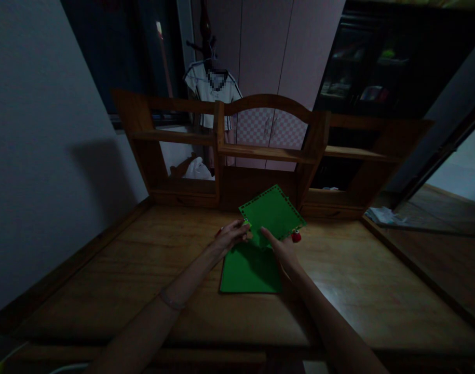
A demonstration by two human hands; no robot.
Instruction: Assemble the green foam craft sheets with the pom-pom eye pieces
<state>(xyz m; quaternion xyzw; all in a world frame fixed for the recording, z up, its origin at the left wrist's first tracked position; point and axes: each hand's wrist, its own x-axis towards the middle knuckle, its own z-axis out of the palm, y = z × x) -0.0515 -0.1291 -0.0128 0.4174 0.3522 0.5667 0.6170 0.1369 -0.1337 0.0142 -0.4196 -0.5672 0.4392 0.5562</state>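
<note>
You are holding the green sheet (274, 210) over the green panel (248, 272) on the desk (144, 259). Your right hand (287, 252) is pinching it, lower fingers hidden; your left hand (232, 235) is closing narrowly around a small piece (249, 235), too dim to identify. Repositioning is probably requiring a steady right grip.

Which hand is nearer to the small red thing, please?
Right: the right hand is beside the small red thing; the left hand is farther, at the left of the raised green sheet.
</note>
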